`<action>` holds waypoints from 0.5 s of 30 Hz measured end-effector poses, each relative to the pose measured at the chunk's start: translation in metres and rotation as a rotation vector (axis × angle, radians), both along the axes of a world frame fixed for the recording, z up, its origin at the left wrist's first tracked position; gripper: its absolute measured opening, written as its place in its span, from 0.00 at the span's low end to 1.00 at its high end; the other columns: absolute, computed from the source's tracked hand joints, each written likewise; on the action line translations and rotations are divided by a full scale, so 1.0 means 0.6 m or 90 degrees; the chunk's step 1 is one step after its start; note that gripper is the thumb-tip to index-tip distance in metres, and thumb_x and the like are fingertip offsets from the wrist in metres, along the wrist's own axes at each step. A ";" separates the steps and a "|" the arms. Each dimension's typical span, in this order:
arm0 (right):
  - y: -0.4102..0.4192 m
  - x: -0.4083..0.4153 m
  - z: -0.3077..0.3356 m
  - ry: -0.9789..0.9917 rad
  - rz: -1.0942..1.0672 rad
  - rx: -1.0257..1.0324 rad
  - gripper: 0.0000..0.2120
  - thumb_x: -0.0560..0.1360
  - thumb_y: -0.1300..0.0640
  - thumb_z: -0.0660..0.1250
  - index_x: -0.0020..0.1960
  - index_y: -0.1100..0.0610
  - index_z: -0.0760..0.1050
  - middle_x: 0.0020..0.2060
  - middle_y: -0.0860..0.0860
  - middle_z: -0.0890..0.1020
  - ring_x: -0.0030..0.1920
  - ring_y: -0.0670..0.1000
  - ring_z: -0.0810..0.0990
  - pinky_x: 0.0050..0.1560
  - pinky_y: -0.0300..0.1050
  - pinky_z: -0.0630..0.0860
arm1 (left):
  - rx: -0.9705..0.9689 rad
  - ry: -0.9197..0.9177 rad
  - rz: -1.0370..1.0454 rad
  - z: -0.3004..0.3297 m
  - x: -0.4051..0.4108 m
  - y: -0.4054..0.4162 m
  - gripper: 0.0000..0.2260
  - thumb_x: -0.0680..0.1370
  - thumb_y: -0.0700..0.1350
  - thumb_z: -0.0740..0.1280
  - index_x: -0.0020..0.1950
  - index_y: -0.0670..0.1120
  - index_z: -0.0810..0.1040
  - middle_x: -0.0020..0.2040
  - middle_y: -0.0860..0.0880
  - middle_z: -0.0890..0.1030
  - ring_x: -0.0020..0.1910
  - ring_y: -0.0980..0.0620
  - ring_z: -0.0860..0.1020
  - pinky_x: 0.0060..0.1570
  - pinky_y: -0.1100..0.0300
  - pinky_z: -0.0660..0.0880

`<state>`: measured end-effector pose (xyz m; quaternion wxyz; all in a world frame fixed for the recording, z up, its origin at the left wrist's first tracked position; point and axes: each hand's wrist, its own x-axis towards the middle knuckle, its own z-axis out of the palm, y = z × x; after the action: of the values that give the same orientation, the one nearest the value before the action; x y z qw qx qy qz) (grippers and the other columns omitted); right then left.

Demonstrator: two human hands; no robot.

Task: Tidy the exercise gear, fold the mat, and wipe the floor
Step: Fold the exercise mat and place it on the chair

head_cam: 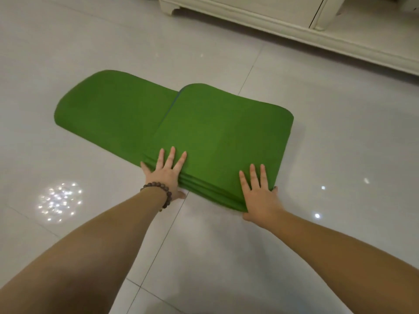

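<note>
A green exercise mat (204,130) lies on the pale tiled floor (95,46), folded into a stack of several layers on the right, with one flat section spread out to the left. My left hand (166,172), with a bead bracelet on its wrist, grips the near left corner of the stack: fingers spread on top, thumb under the edge. My right hand (258,191) grips the near right corner the same way, fingers on top and thumb below.
A cream cabinet (283,21) on short feet stands along the far right. Glossy floor tiles surround the mat, with ceiling-light reflections at the near left and right.
</note>
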<state>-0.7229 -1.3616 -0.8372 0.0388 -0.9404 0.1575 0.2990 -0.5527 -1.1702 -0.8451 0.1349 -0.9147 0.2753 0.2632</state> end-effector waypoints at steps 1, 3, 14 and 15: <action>0.003 -0.002 0.002 -0.006 -0.001 0.001 0.49 0.73 0.48 0.67 0.76 0.54 0.33 0.74 0.58 0.32 0.73 0.64 0.31 0.66 0.67 0.62 | -0.008 -0.013 0.004 0.001 -0.005 -0.003 0.55 0.68 0.68 0.70 0.75 0.59 0.28 0.77 0.52 0.31 0.77 0.44 0.35 0.68 0.26 0.47; 0.000 -0.008 0.006 -0.029 -0.006 -0.005 0.40 0.76 0.58 0.61 0.77 0.56 0.36 0.76 0.57 0.36 0.74 0.62 0.34 0.65 0.64 0.64 | -0.035 -0.033 0.018 0.001 -0.021 -0.011 0.54 0.69 0.67 0.69 0.76 0.57 0.31 0.78 0.51 0.34 0.77 0.42 0.36 0.67 0.25 0.45; -0.212 -0.197 0.116 -0.087 0.015 -0.055 0.35 0.77 0.55 0.60 0.78 0.53 0.45 0.77 0.49 0.45 0.76 0.49 0.40 0.70 0.53 0.56 | -0.104 0.016 -0.020 0.014 -0.227 -0.185 0.40 0.79 0.58 0.62 0.78 0.53 0.35 0.79 0.40 0.42 0.75 0.31 0.42 0.68 0.26 0.45; -0.229 -0.235 0.119 -0.078 0.005 -0.060 0.35 0.77 0.55 0.60 0.78 0.52 0.44 0.77 0.49 0.45 0.76 0.49 0.40 0.70 0.52 0.56 | -0.100 0.018 -0.045 0.017 -0.257 -0.205 0.40 0.79 0.58 0.61 0.78 0.53 0.35 0.79 0.39 0.42 0.75 0.30 0.42 0.68 0.26 0.45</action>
<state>-0.8637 -1.4988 -0.7660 0.0027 -0.9584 0.1648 0.2331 -0.7067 -1.2929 -0.8350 0.0678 -0.9082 0.3296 0.2487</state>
